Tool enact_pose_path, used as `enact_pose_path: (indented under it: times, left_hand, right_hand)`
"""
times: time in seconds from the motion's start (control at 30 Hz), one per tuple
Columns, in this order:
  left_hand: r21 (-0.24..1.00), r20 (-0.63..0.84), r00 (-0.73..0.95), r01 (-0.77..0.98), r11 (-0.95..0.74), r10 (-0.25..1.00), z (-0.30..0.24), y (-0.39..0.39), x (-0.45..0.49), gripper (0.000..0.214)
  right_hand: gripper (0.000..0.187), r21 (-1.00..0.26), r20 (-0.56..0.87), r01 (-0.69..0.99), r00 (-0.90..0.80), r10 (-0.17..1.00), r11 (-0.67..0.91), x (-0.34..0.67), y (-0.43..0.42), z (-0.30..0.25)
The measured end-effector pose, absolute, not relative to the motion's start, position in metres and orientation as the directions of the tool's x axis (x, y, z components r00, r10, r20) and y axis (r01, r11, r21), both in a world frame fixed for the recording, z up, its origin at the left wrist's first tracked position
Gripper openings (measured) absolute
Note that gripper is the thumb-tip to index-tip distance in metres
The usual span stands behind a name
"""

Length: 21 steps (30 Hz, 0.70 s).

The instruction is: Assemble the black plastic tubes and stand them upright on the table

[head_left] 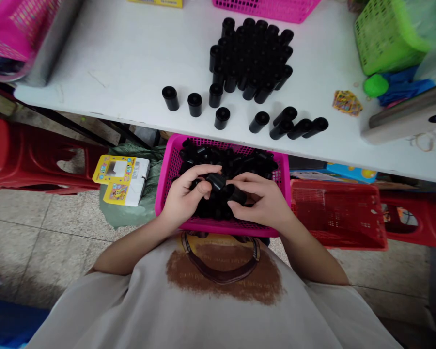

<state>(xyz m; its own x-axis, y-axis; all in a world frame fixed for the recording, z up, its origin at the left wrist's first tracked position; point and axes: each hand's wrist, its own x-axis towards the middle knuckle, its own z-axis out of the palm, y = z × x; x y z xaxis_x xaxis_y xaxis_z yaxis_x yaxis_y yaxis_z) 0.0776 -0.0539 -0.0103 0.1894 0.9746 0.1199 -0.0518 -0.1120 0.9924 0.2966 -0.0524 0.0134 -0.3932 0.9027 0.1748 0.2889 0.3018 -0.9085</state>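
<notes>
A pink basket [221,226] of black tubes is seen below the tabletop [131,58] edge. One black tube [215,181] is held in the grip of the left hand [181,198]. A second tube [237,195] is pinched by the right hand [267,203]. Upright tubes [252,58] are clustered on the tabletop, with several lying tubes [300,128] near them.

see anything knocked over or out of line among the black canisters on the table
Yes. Several canisters at the front right of the white table lie on their sides, while the packed cluster behind them stands upright. A few loose upright ones sit apart at the front left.
</notes>
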Motion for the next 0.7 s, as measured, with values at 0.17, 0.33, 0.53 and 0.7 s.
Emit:
enact_pose_path:
  times: [0.17, 0.33, 0.53, 0.7]
  left_hand:
    - [0.975, 0.19, 0.182, 0.079, -0.207, 0.965, -0.006, -0.051, 0.077, 0.042]
    - [0.947, 0.252, 0.378, 0.09, -0.307, 0.891, -0.007, -0.05, 0.078, 0.033]
    - [0.878, 0.201, 0.568, 0.256, -0.404, 0.798, -0.006, -0.054, 0.074, 0.063]
    - [0.833, 0.385, 0.189, 0.349, -0.429, 0.903, -0.025, -0.047, 0.058, 0.049]
  right_hand:
    - [0.016, -0.96, 0.098, 0.198, -0.417, 0.904, 0.196, 0.3, -0.051, 0.01]
    - [0.011, -0.982, 0.027, 0.15, -0.487, 0.873, 0.114, 0.303, -0.05, 0.006]
    - [0.026, -0.957, 0.065, 0.243, -0.358, 0.932, 0.16, 0.31, -0.047, -0.006]
    - [0.039, -0.559, 0.513, 0.773, 0.037, 0.858, 0.301, 0.361, -0.014, -0.013]
